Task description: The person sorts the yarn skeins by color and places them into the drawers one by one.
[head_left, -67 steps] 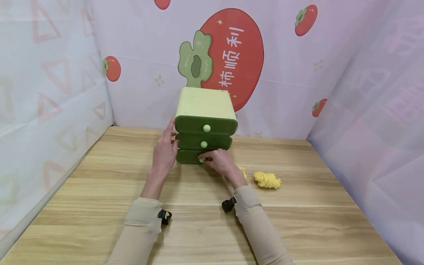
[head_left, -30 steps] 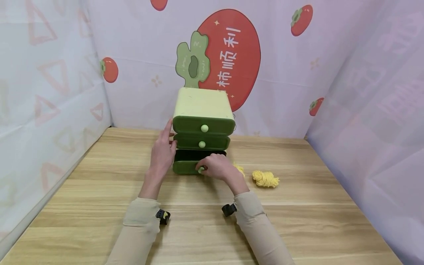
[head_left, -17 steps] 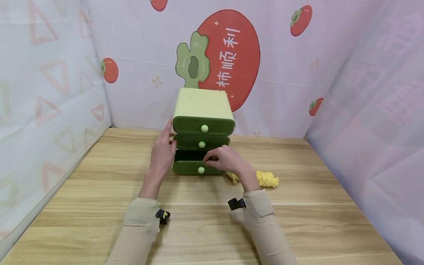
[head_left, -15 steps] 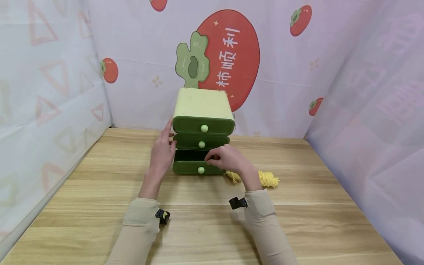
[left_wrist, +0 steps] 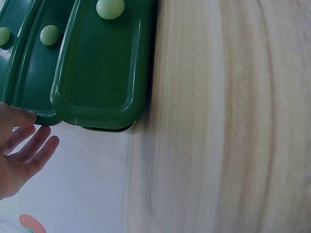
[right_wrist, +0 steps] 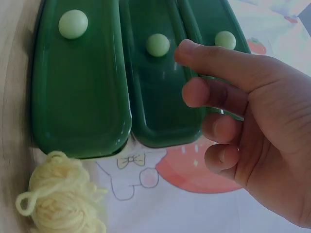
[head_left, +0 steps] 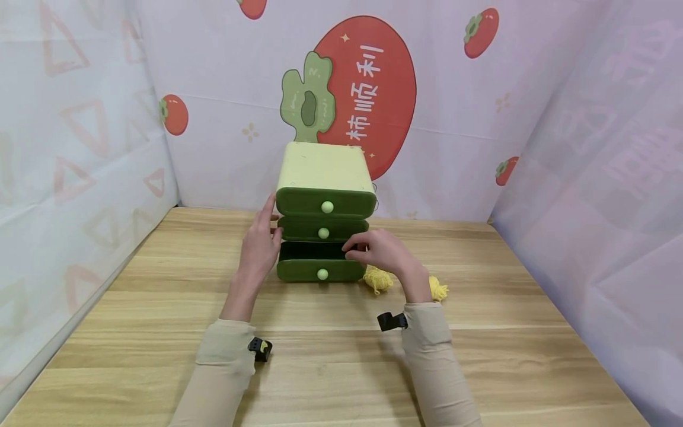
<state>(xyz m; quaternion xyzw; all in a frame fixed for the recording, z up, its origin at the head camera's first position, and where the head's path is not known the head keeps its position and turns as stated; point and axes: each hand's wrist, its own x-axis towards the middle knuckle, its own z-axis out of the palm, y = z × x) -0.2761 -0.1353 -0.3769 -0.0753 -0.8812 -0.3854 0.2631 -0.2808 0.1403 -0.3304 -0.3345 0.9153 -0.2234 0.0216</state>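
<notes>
A small cream cabinet (head_left: 326,167) with three green drawer fronts stands on the table. Its bottom drawer (head_left: 296,271) is pulled partway out, showing a dark inside; the two above sit closed. My left hand (head_left: 258,248) rests at the cabinet's left side, its thumb by the end of the middle drawer (left_wrist: 43,73). My right hand (head_left: 385,251) hovers by the right end of the pulled-out drawer, fingers loosely bent around nothing. Below it lies a bundle of yellow yarn (head_left: 378,279), close to the drawer's right corner. Another yellow yarn bundle (head_left: 439,289) is partly hidden by my right wrist.
The wooden table (head_left: 320,367) reaches toward me in front of the cabinet. Printed cloth hangs behind (head_left: 229,160) and on both sides. Black wrist cameras sit at the left cuff (head_left: 260,349) and right cuff (head_left: 391,321).
My right hand pulled the bottom drawer out by its round knob, then let go and moved right and slightly up. My left hand stays at the cabinet's side.
</notes>
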